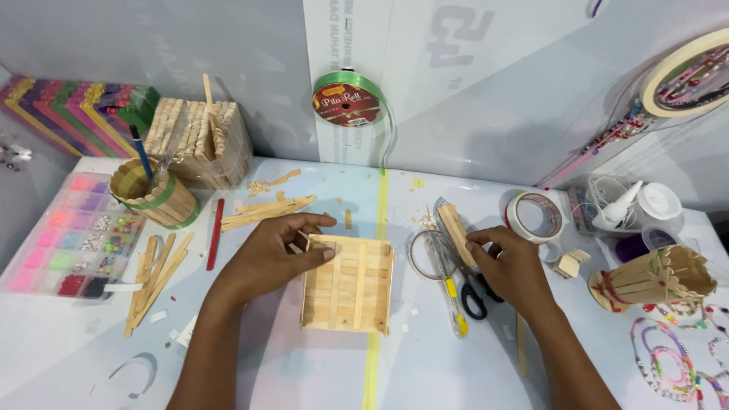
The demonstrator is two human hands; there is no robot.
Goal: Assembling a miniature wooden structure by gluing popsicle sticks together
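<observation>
Two hands work at a white table [288,372]. A square wooden tray [349,285] built of craft sticks lies flat at the centre, just left of a yellow tape line [377,228] that runs from near to far; the tray's crosswise slats also run near to far. The left hand [269,254] grips the tray's far left corner, thumb on the far rim and fingers curled over the edge. The right hand [512,266] pinches a short bundle of sticks [456,231], whose long axis tilts from near right to far left. Under that hand lie black-handled scissors [477,296] and a slim tube [452,292]. Loose sticks [156,277] are scattered to the left, beside a clear bead box [72,235] with pink and green compartments. Farther left stands a stick-walled cup [156,197] banded in green. A green ribbon spool [348,102] with a red round label leans against the far wall. A tape roll [534,216] lies to the right.
</observation>
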